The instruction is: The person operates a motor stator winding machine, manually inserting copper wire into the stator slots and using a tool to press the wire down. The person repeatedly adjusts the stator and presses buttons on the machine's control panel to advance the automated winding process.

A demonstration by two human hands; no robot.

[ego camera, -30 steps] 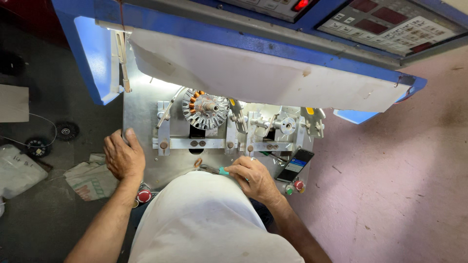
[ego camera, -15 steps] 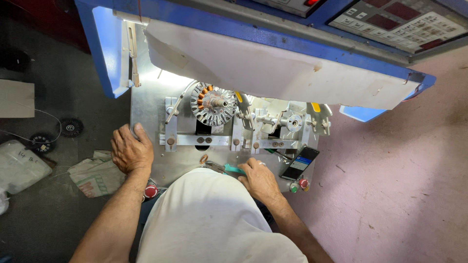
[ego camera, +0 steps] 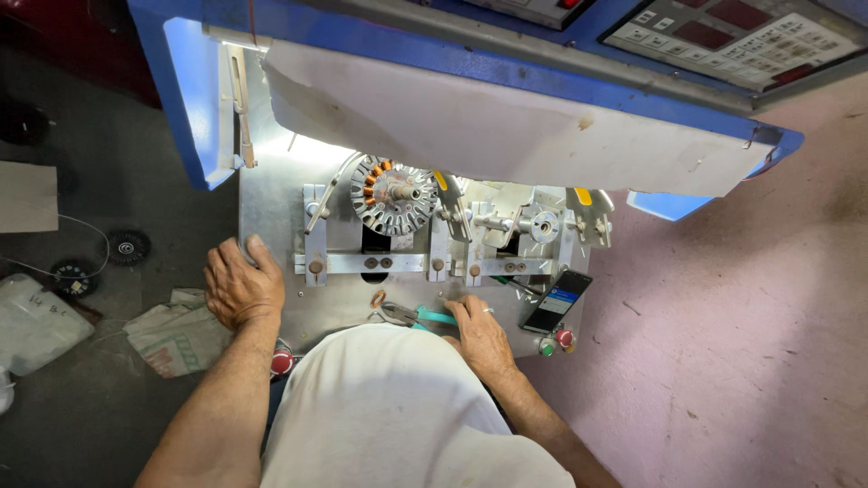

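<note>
Pliers (ego camera: 418,315) with teal handles lie on the metal surface (ego camera: 271,212), touching the fingertips of the right hand (ego camera: 479,331); that hand is loosely curled over the handles, grip not yet closed as far as can be told. Left hand (ego camera: 240,286) rests flat, open, holding nothing, on the surface edge, well apart to the left. Beyond both, the wound stator (ego camera: 393,194) sits on its spindle. Judgement: a clean pickup needs fingers fully around both handles, left hand bracing.

Left hand (ego camera: 240,287) rests on the metal plate's (ego camera: 271,212) left edge; right hand (ego camera: 479,330) touches teal-handled snips (ego camera: 416,315) near its front.
</note>
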